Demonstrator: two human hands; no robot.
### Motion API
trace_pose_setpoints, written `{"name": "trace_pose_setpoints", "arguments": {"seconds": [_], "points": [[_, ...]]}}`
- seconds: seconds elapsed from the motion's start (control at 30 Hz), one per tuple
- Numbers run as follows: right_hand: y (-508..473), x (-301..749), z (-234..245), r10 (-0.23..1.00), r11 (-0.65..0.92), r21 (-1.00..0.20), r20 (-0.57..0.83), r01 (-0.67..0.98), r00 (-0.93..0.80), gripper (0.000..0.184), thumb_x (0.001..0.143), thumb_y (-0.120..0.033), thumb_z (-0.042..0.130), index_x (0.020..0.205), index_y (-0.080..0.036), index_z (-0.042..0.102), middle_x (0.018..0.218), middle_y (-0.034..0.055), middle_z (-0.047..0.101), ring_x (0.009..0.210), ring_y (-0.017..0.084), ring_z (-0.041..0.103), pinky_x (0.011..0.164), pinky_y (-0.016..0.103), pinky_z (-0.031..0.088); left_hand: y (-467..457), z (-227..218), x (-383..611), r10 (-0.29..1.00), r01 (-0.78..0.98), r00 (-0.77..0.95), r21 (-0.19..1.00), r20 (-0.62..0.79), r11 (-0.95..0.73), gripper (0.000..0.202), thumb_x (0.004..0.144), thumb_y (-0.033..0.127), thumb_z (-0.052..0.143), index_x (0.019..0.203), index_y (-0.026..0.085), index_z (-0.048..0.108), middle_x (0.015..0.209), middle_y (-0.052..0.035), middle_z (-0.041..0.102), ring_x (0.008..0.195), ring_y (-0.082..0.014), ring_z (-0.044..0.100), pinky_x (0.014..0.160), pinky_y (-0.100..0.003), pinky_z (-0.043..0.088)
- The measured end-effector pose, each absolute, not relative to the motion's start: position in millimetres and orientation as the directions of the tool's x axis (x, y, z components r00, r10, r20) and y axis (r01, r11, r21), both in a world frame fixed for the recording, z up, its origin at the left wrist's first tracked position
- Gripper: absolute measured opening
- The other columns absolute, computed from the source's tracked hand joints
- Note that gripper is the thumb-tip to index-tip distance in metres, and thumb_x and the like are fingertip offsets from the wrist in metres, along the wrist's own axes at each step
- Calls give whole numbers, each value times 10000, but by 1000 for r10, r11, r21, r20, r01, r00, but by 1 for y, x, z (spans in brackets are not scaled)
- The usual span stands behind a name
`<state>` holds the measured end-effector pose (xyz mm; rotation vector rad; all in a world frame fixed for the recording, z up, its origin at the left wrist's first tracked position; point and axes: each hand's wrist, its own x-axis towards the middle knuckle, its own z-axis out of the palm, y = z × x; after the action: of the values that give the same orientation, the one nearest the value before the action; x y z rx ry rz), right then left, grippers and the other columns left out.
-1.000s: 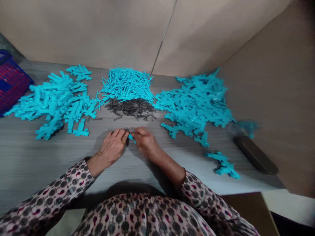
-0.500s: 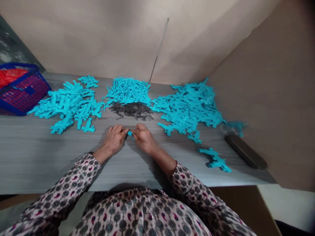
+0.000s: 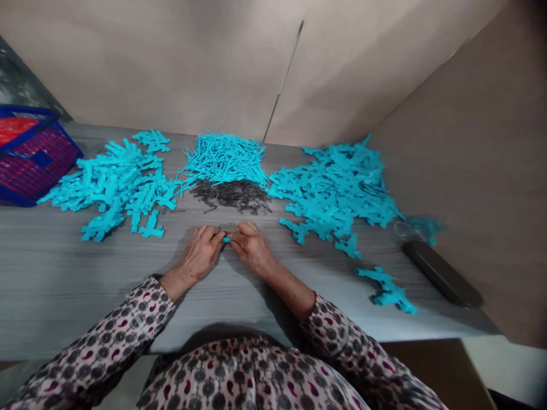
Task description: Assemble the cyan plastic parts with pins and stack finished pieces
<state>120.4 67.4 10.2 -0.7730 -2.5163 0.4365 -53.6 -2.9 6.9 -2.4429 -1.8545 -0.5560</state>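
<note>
Between my fingertips is a small turquoise plastic piece (image 3: pixel 226 240), mostly covered, so its full shape is hidden. My left hand (image 3: pixel 202 250) pinches it from the left, and my right hand (image 3: pixel 251 246) pinches it from the right. Both hands rest low over the grey table. Just beyond them lies a heap of thin dark pins (image 3: pixel 233 195). Behind that is a pile of slim turquoise sticks (image 3: pixel 224 158). Chunky turquoise plastic parts (image 3: pixel 109 185) are heaped to the left, and a wider pile of similar turquoise parts (image 3: pixel 337 185) spreads to the right.
A blue basket (image 3: pixel 40 165) with something red inside stands at the far left. At right lie a few joined turquoise parts (image 3: pixel 388 289) and a long dark case (image 3: pixel 442 274). Brown panels (image 3: pixel 192 68) wall in the grey table (image 3: pixel 77 285) at back and right.
The view has shifted slightly. My hands stay together on the turquoise piece, with less of it showing between the fingertips now. The piles look the same.
</note>
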Motion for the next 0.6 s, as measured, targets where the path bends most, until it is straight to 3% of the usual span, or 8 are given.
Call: {"name": "trace_pose_setpoints", "arguments": {"seconds": [0.23,0.37,0.47,0.6], "points": [[63,116,8,580,813,-327,364,483,-729,218,950,-155,520,841,-170,708,856,82,602,842,214,488,752,333,426,-4,10,-48,927,957,254,65,277,-282,227,969,161,434,1009,133,656,869,-97,597,835,-244,503,714,-357,381],[59,112,9,595,802,-289,319,522,-738,229,948,-125,507,832,-170,700,838,78,615,849,217,498,762,336,431,-4,13,-50,925,957,259,51,278,-284,208,956,166,464,1018,126,659,889,-103,616,855,-251,515,697,-360,380],[56,111,13,614,785,-321,283,531,-737,197,941,-130,530,842,-166,695,846,86,620,877,225,508,764,335,437,-3,14,-54,929,950,253,111,268,-291,244,964,176,435,1011,126,669,886,-102,614,842,-247,522,711,-367,409],[66,121,17,617,774,-438,358,457,-701,144,936,-188,564,1006,-168,688,927,97,638,934,232,540,880,372,447,-2,19,-61,932,895,230,314,281,-316,271,961,231,449,1096,135,663,938,-107,610,902,-237,547,790,-372,460]]}}
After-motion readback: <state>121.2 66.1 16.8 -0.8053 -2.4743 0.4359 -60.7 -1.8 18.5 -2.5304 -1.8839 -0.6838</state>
